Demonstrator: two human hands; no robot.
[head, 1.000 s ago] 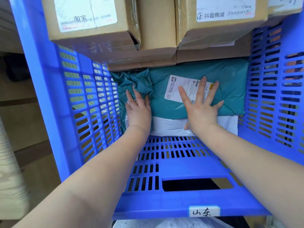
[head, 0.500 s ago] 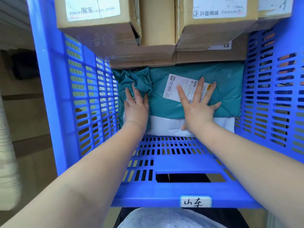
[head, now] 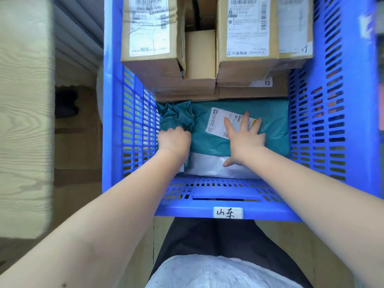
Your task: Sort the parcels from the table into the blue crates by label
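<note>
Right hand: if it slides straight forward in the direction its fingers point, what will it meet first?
The right hand lies flat on the teal parcel, fingers pointing toward the far end of the blue crate. Going straight on, it would probably first meet the lower cardboard boxes stacked just beyond the parcel, though depth is unclear.

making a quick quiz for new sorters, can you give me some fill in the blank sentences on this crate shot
1. The right hand presses flat on the teal bag's white ____.
2. The left hand grips the teal bag at its crumpled ____ end.
3. Under the teal bag lies a ____ bag.
4. Behind it in the blue crate stand cardboard ____.

Missing words: label; left; white; boxes
</note>
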